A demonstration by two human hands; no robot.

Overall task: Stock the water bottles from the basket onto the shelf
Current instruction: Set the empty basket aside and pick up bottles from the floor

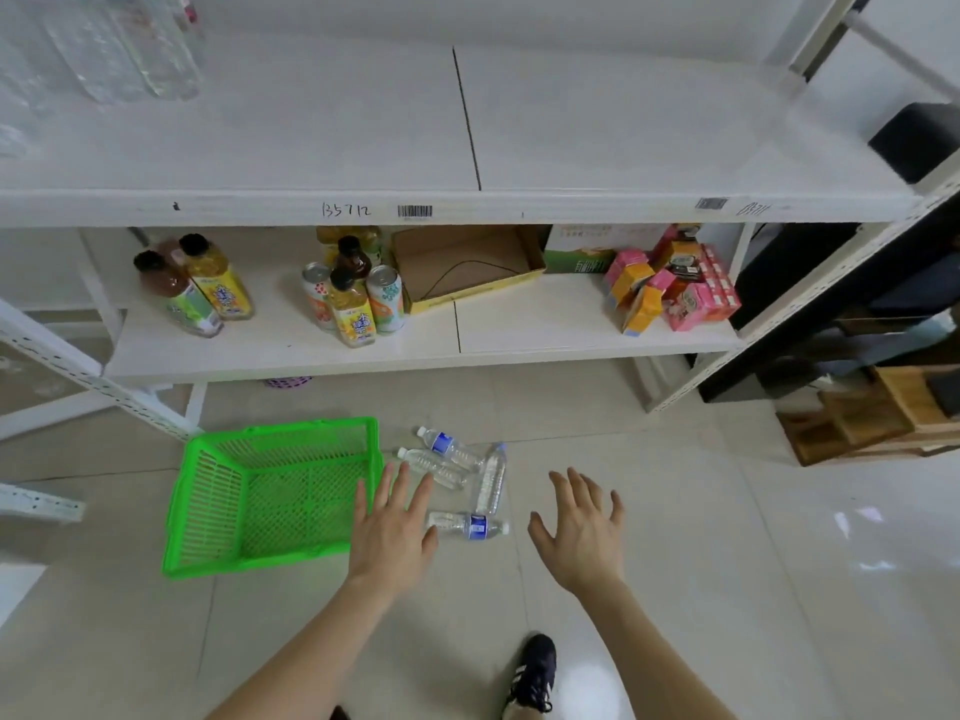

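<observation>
Both hands are spread open and hold nothing, the left hand (392, 532) over the right rim of the green basket (249, 563), the right hand (582, 537) just beside it. Four water bottles (470, 526) lie loose on the floor (727, 511) against the empty basket's right side. A clumsy nudge could roll them under the shelf (260, 207)

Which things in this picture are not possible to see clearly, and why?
Head view:
Clear bottles on the upper shelf: blurred, cut off by the top edge.
Purple object under the lower shelf: mostly hidden by the shelf board.
Blue labels on the floor water bottles: print too small to read.
</observation>
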